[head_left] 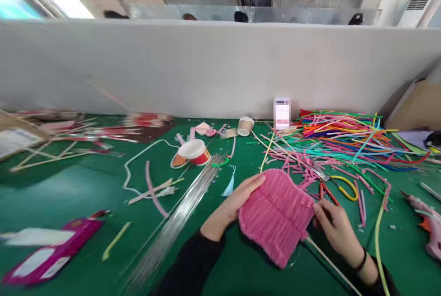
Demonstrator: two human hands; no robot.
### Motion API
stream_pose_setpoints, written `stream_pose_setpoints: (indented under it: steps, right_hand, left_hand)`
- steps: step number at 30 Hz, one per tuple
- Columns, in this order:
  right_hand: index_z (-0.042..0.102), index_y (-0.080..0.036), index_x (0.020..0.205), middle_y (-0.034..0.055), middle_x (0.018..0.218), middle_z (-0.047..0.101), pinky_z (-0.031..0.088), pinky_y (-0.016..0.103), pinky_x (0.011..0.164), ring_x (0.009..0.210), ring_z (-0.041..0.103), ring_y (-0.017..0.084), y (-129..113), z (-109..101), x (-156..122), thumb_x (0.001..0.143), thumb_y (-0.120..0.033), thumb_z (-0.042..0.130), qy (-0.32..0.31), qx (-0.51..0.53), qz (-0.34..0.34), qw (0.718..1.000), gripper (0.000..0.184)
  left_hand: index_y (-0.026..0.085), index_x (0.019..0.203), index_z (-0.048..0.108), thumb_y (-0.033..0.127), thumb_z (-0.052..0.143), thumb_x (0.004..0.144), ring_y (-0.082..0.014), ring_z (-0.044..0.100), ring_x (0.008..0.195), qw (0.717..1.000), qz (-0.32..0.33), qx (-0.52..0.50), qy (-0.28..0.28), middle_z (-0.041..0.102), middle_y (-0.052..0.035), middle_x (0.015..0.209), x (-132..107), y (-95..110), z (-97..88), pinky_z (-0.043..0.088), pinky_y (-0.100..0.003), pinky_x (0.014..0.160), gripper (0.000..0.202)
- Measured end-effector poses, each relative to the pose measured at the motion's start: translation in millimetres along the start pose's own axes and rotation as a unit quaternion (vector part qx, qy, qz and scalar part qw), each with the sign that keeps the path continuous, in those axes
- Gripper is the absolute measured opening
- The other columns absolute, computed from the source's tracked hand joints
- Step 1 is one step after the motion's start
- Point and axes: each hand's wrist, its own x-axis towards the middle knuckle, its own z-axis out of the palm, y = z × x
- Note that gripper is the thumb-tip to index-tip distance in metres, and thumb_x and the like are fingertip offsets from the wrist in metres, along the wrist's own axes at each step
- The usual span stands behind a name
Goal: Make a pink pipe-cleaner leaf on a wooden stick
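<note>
Over a green tabletop [65,185], the left hand [237,202], slanting inward, grips one pink panel [275,218]; the curled right hand [334,224] pinches its edge, one tassel [228,187] beyond.

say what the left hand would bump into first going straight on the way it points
The pink panel, which the left hand is touching; past its far edge, probably the loose strips, though depth is unclear.
</note>
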Motion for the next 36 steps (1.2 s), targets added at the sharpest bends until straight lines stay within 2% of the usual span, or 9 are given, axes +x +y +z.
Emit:
stream_pose_setpoints:
  steps: [4,8,13,16,19,24,30,36]
  right_hand:
    - [0.052,-0.020,0.066,0.0000,0.058,0.056,0.037,0.024,0.056,0.054,0.050,0.012,-2.4,-0.2,3.0,0.094,-0.054,0.039,0.003,0.026,0.032,0.999,0.046]
    - [0.055,-0.019,0.066,0.0018,0.062,0.060,0.040,0.024,0.057,0.058,0.054,0.013,-2.9,-2.4,2.1,0.097,-0.052,0.033,-0.004,0.078,0.026,0.997,0.050]
    - [0.056,-0.019,0.073,0.0004,0.062,0.058,0.041,0.023,0.054,0.057,0.054,0.013,-5.0,-1.9,1.7,0.091,-0.047,0.050,0.000,0.095,0.030,0.995,0.034]
    - [0.056,-0.019,0.073,0.0003,0.062,0.058,0.041,0.023,0.054,0.056,0.054,0.013,-6.4,-1.3,2.1,0.090,-0.043,0.051,-0.001,0.089,0.025,0.996,0.030]
    - [0.057,-0.019,0.073,0.0008,0.063,0.059,0.041,0.023,0.055,0.057,0.054,0.013,-6.3,-1.4,2.2,0.090,-0.042,0.050,0.001,0.084,0.020,0.996,0.029]
    - [0.058,-0.019,0.074,0.0018,0.064,0.062,0.042,0.023,0.055,0.057,0.056,0.014,-4.8,-0.7,2.0,0.092,-0.045,0.048,0.008,0.080,0.023,0.996,0.034]
    - [0.053,-0.019,0.058,0.0008,0.051,0.059,0.038,0.023,0.052,0.049,0.053,0.012,-5.3,-0.9,1.5,0.091,-0.051,0.048,0.009,0.026,0.030,0.999,0.046]
    - [0.058,-0.018,0.065,0.0015,0.061,0.063,0.041,0.023,0.057,0.057,0.056,0.012,-6.6,-4.6,2.3,0.095,-0.050,0.043,-0.015,0.060,0.005,0.998,0.046]
  left_hand:
    - [0.018,0.107,0.069,0.046,0.079,0.066,-0.0256,0.064,0.110,1.000,0.011,0.001,0.015,0.071,-0.0091,0.116,5.1,-0.3,-5.4,0.049,-0.032,0.094,0.050]
    - [0.017,0.107,0.069,0.042,0.080,0.066,-0.0242,0.066,0.103,1.000,-0.001,-0.018,0.019,0.073,-0.0093,0.110,5.2,2.6,-6.3,0.050,-0.032,0.090,0.049]
    - [0.016,0.109,0.068,0.040,0.079,0.068,-0.0235,0.066,0.100,0.999,-0.018,-0.026,0.016,0.071,-0.0105,0.113,7.5,1.5,-7.3,0.050,-0.032,0.089,0.049]
    - [0.017,0.112,0.067,0.042,0.079,0.069,-0.0239,0.066,0.102,0.999,-0.019,-0.019,0.019,0.071,-0.0107,0.114,8.2,-0.7,-7.7,0.049,-0.034,0.091,0.052]
    - [0.017,0.112,0.067,0.044,0.078,0.070,-0.0251,0.064,0.106,1.000,-0.012,-0.014,-0.005,0.071,-0.0107,0.113,6.5,-1.2,-6.8,0.048,-0.035,0.093,0.052]
    - [0.018,0.109,0.068,0.045,0.079,0.068,-0.0246,0.063,0.108,1.000,0.003,-0.016,-0.004,0.072,-0.0088,0.110,5.4,-0.5,-6.0,0.047,-0.034,0.094,0.050]
    - [0.019,0.107,0.070,0.045,0.079,0.067,-0.0245,0.063,0.108,1.000,0.002,-0.005,-0.006,0.072,-0.0077,0.112,6.2,-1.2,-5.9,0.046,-0.033,0.095,0.048]
    - [0.019,0.106,0.070,0.045,0.075,0.072,-0.0254,0.063,0.111,0.999,0.019,0.004,-0.030,0.071,-0.0079,0.114,0.8,2.0,3.3,0.047,-0.033,0.096,0.043]
